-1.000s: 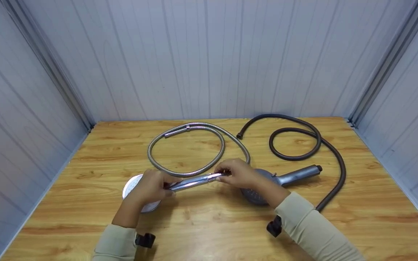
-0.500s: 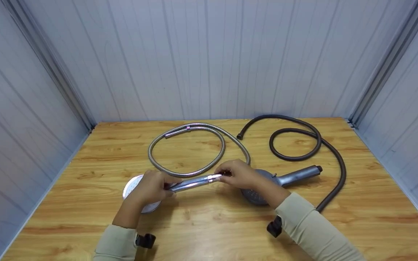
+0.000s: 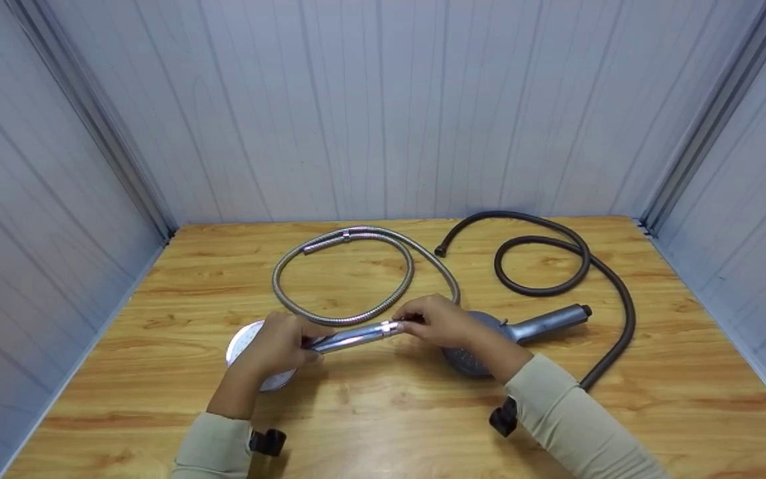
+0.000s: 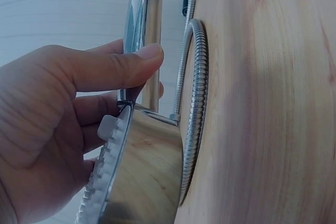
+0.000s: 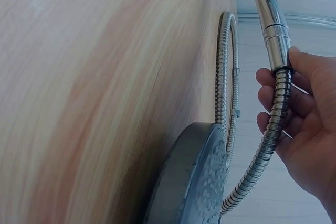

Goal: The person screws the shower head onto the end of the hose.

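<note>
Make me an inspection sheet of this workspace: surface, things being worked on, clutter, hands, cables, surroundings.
Surface: wood-grain tabletop.
Job's things: chrome shower head, its handle meeting one end of the silver hose; whether the joint is tight, cannot tell.
Clutter: grey shower head, handle tip bare, and dark hose, looped, both lying to the right.
Hands: left hand grips the chrome handle near the spray face; right hand holds the silver hose at the joint.
Cables: nothing seen.
Surroundings: pale panelled walls behind and on both sides.
</note>
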Demonstrator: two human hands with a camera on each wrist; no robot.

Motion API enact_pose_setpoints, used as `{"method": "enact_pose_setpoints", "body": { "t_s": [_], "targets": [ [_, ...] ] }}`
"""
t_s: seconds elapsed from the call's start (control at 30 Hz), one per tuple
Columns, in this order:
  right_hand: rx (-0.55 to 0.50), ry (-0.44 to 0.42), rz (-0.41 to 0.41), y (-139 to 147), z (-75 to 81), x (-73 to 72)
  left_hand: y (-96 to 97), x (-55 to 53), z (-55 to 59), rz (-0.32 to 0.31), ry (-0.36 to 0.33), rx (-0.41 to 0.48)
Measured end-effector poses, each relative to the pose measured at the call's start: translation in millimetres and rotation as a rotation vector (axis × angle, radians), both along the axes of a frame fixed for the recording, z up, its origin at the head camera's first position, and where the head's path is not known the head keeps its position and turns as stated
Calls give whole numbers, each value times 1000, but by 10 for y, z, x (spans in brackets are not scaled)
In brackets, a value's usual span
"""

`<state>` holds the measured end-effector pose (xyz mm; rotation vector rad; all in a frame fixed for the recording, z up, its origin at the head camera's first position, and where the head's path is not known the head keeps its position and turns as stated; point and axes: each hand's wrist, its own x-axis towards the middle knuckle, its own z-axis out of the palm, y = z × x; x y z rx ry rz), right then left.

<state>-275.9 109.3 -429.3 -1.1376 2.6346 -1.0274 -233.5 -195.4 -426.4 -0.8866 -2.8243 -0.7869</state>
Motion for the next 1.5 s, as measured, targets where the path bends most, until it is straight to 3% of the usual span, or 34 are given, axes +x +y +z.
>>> {"method": "enact_pose_setpoints", "body": {
  "t_s": [0.5, 0.9, 1.5],
  "targets": [
    [-93, -2, -13, 12, -33, 0, 4, -13, 14, 12, -34, -11],
    [-78, 42, -13, 0, -36, -2, 4, -19, 16, -7, -9, -11],
    [-83, 33, 8, 28, -67, -9, 8, -18, -2, 5, -19, 12]
  ]
}}
